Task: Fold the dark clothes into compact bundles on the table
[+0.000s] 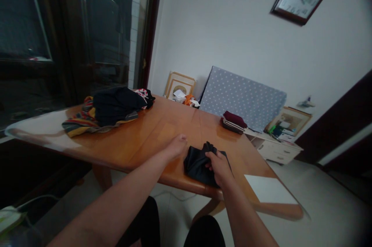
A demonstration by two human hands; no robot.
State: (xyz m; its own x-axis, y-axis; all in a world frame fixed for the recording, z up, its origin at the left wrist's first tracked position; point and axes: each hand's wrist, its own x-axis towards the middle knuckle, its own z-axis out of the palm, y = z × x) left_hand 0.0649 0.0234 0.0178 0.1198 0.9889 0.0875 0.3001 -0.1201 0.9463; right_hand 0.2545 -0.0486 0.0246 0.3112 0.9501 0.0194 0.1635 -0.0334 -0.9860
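My right hand [218, 166] is closed on a bunched part of a black cloth garment [200, 163] near the front edge of the wooden table [162, 123]. The garment is crumpled and somewhat shiny; its kind is not clear. Just left of it is my left hand [176, 147], held low over the tabletop. Its fingers are hidden behind the back of the hand and slightly blurred, and nothing shows in it.
A heap of dark and striped clothes [116, 105] lies on the table's left. Folded dark red and dark cloths [235, 120] are stacked at the far right edge. A white sheet [270, 189] lies at the near right. Behind stand a dotted cloth-covered panel [241, 92] and a white cabinet [276, 148].
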